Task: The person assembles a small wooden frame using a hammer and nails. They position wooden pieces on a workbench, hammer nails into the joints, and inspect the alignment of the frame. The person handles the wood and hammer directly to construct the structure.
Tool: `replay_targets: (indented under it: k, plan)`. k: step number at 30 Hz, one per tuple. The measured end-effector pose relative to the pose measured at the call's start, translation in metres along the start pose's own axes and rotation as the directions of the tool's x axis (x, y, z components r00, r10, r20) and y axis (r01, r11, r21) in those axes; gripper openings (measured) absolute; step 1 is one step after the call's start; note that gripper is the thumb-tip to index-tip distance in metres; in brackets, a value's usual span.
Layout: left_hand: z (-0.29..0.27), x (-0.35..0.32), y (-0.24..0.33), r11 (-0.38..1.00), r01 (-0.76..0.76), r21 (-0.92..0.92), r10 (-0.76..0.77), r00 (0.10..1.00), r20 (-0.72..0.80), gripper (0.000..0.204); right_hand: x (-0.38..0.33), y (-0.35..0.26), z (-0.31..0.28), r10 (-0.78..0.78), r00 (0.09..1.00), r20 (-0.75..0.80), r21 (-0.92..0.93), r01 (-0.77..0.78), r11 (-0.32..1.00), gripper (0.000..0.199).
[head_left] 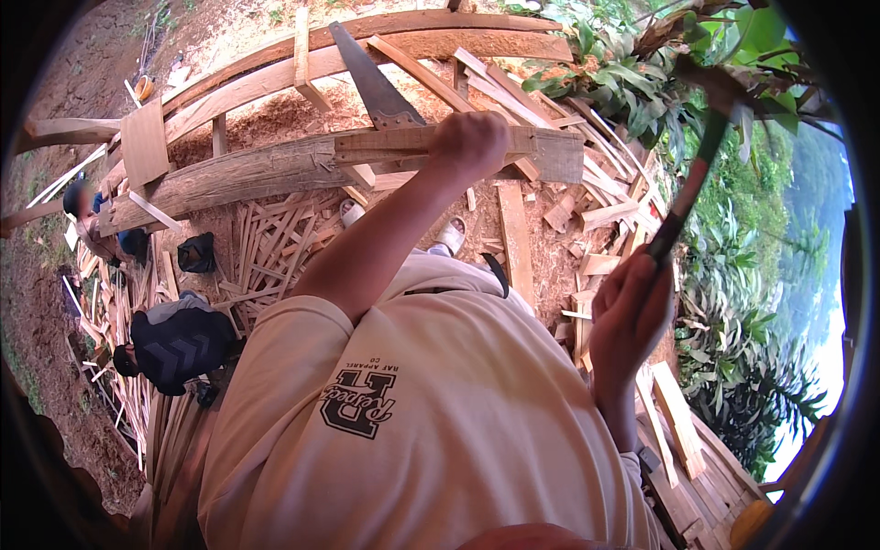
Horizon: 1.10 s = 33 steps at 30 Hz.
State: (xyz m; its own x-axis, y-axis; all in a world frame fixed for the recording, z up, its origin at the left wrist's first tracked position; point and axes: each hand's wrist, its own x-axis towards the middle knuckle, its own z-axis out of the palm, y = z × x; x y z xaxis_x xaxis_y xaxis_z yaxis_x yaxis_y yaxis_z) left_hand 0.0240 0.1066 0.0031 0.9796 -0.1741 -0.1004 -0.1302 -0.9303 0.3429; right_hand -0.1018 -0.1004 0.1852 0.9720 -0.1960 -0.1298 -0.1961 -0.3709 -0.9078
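My left hand (472,145) is closed in a fist at the top of a short wooden board (390,142), which lies along a thick timber beam (238,181). Whatever those fingers grip is hidden. Raised at the right, my right hand (632,312) is wrapped round the lower handle of a hammer (701,170). The hammer's dark head points up and away, well apart from the board. Just left of my left fist a handsaw (371,81) rests against the far side of the beam, its grey blade slanting up to the left.
Long beams (440,44) cross the far side. Cut offcuts (275,238) and sawdust cover the ground below. A square wooden piece (145,142) sits on the left beam end. A person in a dark top (183,346) crouches at left; another person (99,227) is beyond. Leafy plants (724,312) border the right.
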Motion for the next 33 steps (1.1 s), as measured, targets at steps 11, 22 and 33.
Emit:
replay_targets:
  k: [11, 22, 33]
  plan:
    - [0.002, 0.001, -0.002, 1.000, -0.025, 0.015, 0.026, 0.997, -0.067, 0.011, 0.022, 0.042, -0.009, 0.094, 0.994, 0.048, -0.244, -0.080, 0.966, 0.027]
    - [0.006, -0.002, 0.000, 0.998, -0.032, 0.048, 0.035, 0.998, -0.055, 0.011, 0.023, 0.048, 0.019, 0.128, 0.969, 0.211, -0.546, 0.008, 0.838, 0.029]
    - [-0.003, 0.003, 0.006, 0.989, -0.092, 0.116, 0.104, 0.989, -0.108, 0.011, 0.015, 0.095, 0.038, 0.147, 0.951, 0.273, -0.610, 0.053, 0.791, 0.033]
